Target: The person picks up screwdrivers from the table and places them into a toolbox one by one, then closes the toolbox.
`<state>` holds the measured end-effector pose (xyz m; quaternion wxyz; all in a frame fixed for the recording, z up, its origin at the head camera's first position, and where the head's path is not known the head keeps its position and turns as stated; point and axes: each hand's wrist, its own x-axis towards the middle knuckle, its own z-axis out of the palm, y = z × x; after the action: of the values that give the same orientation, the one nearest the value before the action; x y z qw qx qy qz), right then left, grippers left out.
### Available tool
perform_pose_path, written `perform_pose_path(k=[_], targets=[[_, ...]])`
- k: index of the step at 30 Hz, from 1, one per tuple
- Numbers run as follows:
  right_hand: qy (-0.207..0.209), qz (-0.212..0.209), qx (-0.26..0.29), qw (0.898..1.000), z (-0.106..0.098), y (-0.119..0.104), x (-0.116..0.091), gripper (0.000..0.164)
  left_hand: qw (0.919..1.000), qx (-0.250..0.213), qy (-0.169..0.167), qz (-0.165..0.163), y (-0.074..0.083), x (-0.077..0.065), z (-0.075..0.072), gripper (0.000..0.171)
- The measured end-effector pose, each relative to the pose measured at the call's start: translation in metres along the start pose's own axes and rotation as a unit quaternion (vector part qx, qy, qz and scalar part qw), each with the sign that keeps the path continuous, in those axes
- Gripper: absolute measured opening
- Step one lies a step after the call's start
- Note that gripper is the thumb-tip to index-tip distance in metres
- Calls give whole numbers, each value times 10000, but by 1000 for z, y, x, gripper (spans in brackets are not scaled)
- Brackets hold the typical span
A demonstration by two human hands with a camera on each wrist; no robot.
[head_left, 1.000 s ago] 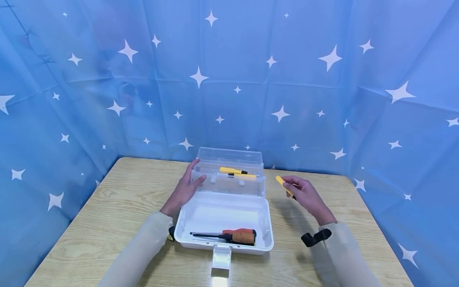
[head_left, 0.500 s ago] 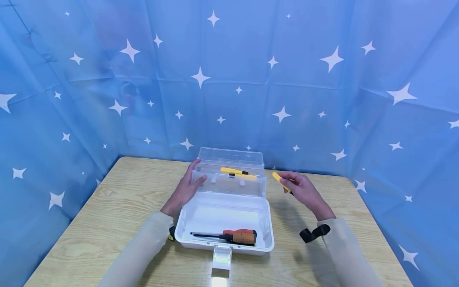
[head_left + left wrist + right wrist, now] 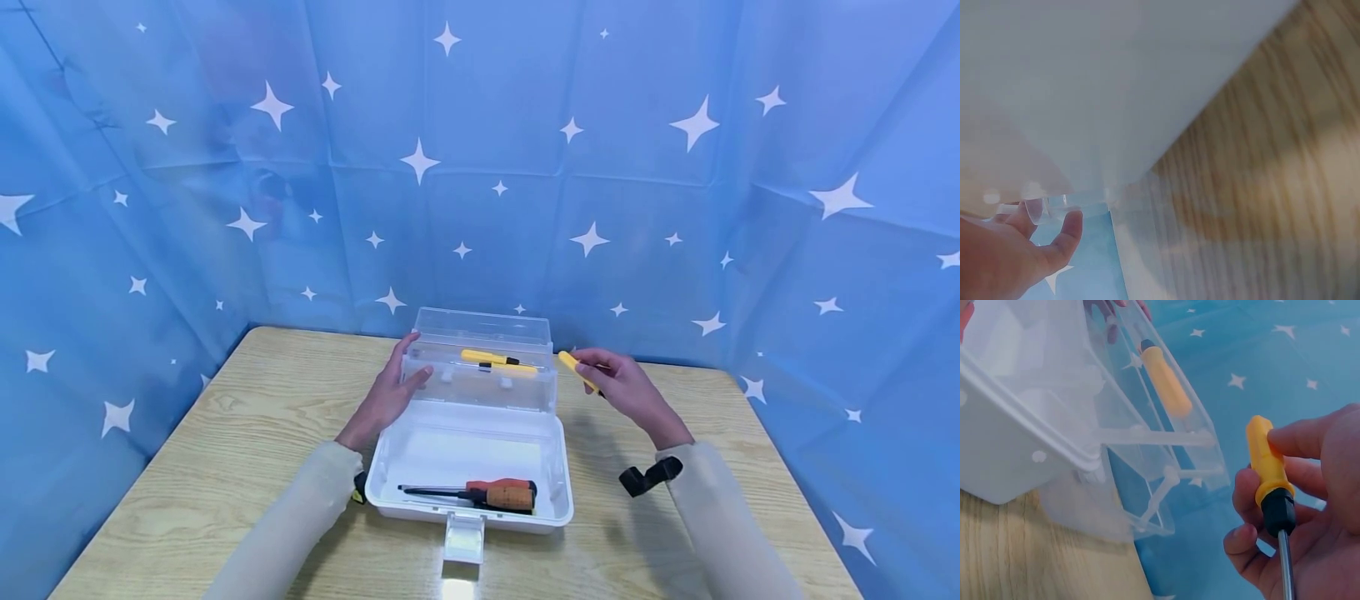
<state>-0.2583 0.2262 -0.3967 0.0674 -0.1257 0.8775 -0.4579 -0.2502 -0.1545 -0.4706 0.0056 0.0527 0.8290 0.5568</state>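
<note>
An opened white toolbox (image 3: 465, 450) stands on the table, its clear trays (image 3: 487, 392) raised at the back. My left hand (image 3: 390, 392) holds the left end of the trays, with thumb in front and fingers behind; the left wrist view shows part of this hand (image 3: 1029, 250). My right hand (image 3: 626, 392) pinches a yellow-handled screwdriver (image 3: 1267, 459) just right of the trays. Its shaft points down in the right wrist view. In the trays lie two yellow-handled screwdrivers (image 3: 483, 357). A red-handled tool (image 3: 502, 484) and a brown-handled screwdriver (image 3: 510, 498) lie in the box bottom.
A white latch (image 3: 464, 537) hangs from the box front. Beside the left sleeve, a small black and yellow object (image 3: 359, 488) is partly hidden. The wooden table (image 3: 225, 450) ends at a blue star-patterned curtain (image 3: 480, 208).
My right hand has moved left and slightly away from me, carrying the yellow-handled screwdriver closer to the raised trays. The left hand and the toolbox have stayed in place.
</note>
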Motion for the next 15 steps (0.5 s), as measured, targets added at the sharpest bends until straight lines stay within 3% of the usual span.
perform_pose_path(k=[15], targets=[[-98,31,54,9999,3,-18,13,34,10000,-54,-21,-5,-2,0,0,67]])
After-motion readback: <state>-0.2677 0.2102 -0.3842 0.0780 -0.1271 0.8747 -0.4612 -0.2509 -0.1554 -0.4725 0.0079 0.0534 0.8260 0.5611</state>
